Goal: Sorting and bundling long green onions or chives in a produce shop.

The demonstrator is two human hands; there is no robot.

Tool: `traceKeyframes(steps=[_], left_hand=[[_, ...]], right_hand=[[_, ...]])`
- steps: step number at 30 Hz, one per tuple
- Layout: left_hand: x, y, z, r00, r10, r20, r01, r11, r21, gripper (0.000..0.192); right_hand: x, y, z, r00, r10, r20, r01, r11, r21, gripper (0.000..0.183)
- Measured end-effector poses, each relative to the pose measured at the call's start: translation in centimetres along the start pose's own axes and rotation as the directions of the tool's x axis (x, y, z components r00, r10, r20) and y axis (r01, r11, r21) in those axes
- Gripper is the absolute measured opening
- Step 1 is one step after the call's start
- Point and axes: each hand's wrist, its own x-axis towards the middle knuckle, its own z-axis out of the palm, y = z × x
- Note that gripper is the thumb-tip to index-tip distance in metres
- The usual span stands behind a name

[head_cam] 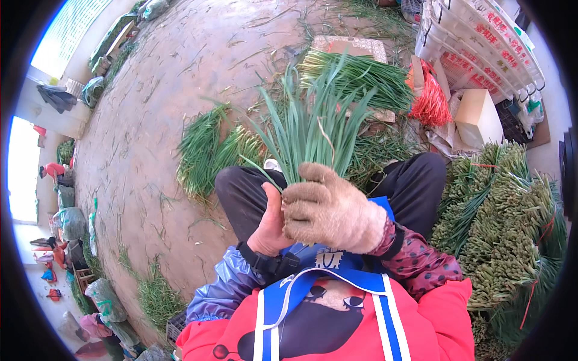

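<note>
A bunch of green Chinese chives (311,126) stands upright in front of my chest, leaves fanned away from me. My left hand (268,221), bare, wraps the lower end of the bunch from the left, thumb raised along it. My right hand (325,207), in a fuzzy beige glove, presses around the same end from the right. The stem ends are mostly hidden between the hands. Beyond the bunch, a pile of chives (356,76) lies on a patterned board (377,47). Smaller heaps of chives (201,151) rest on the floor ahead to the left.
Tied chive bundles (501,230) are stacked at my right. Red plastic ties (431,101), a pale foam block (478,117) and printed white bags (483,49) lie at the upper right. Loose trimmings (158,293) litter the floor. People (97,325) and filled bags (106,300) are along the far left.
</note>
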Motion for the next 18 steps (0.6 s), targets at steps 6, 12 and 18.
traceKeyframes(steps=[6, 12, 18], left_hand=[[-0.5, 1.2, -0.9, 0.991, -0.015, -0.132, 0.029, 0.994, 0.105, 0.080], [1.4, 1.3, -1.2, 0.973, -0.020, -0.230, 0.041, 0.995, 0.088, 0.073], [2.0, 0.7, -1.6, 0.971, 0.103, -0.217, -0.035, 0.954, 0.297, 0.047]], right_hand=[[-0.7, -0.8, 1.4, 0.996, 0.055, 0.074, -0.051, 0.997, -0.057, 0.023], [-1.9, -0.2, 2.8, 0.991, 0.115, 0.061, -0.117, 0.993, 0.023, 0.034], [-2.1, -0.1, 1.7, 0.924, 0.371, 0.090, -0.374, 0.832, 0.410, 0.051]])
